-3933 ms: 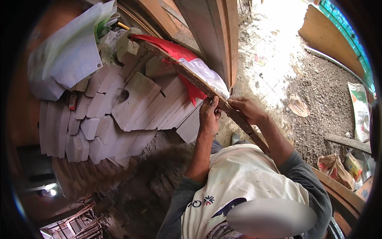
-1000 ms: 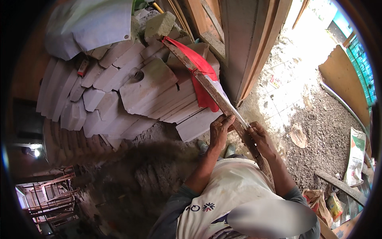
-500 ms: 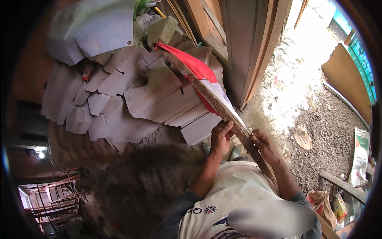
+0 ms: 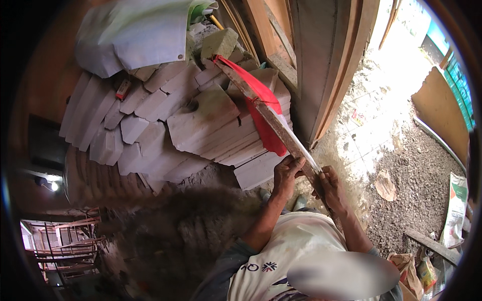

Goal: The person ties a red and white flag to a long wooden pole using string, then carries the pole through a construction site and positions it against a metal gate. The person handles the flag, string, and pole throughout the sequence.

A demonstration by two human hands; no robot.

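Observation:
A long, rough wooden strip [image 4: 272, 120] slants from the stacked blocks down toward my body. Red cloth [image 4: 264, 98] is fastened near its far end and shows on both sides of the wood. White cloth [image 4: 312, 161] joined to the red runs along the strip's right edge. My left hand [image 4: 287, 176] grips the strip from the left, thumb on top. Just below it on the right side, my right hand [image 4: 331, 189] is closed around the strip and the white cloth's edge. The strip's near end is hidden behind my right forearm.
Pale blocks [image 4: 201, 118] lie piled ahead and left, partly under a grey-white tarp [image 4: 135, 35]. A wooden door frame [image 4: 334, 75] rises at the far side. Gravel [image 4: 401, 185] covers the floor at right, with a sack [image 4: 454, 210] and a loose plank [image 4: 432, 246].
More of the red cloth now hangs to the left of the strip. My right hand's fingers have closed further around the wood. The whole view has shifted slightly.

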